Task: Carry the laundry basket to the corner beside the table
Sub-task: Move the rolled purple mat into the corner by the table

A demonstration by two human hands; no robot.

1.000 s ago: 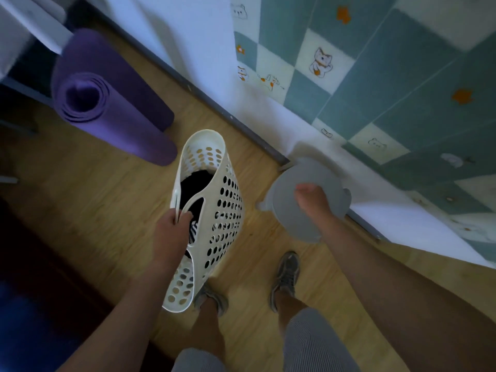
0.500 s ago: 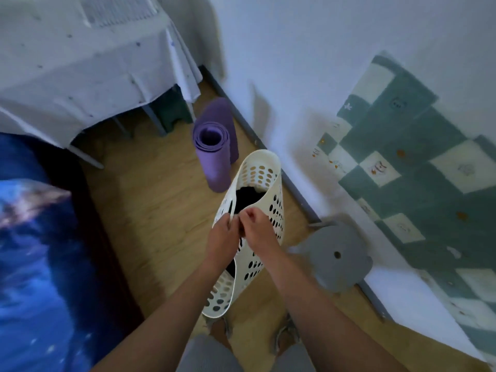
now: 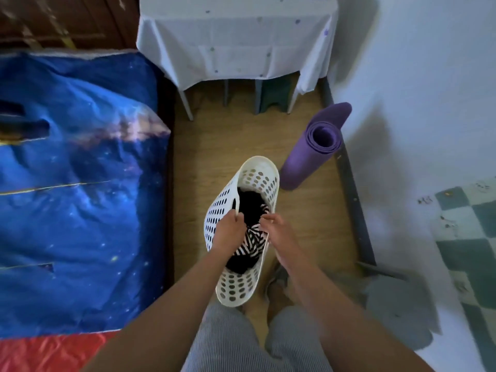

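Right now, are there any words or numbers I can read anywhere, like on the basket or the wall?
None can be read.
laundry basket: plain white plastic with holes, no label showing.
purple mat: no print visible.
wall tiles: small pictures and marks, too blurred to tell if any are letters.
tablecloth: only small dots.

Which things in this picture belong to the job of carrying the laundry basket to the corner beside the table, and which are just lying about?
Part of the job:
laundry basket
left hand on one handle
right hand on the other
table

Just lying about:
purple rolled mat
blue bedspread
green stool under the table
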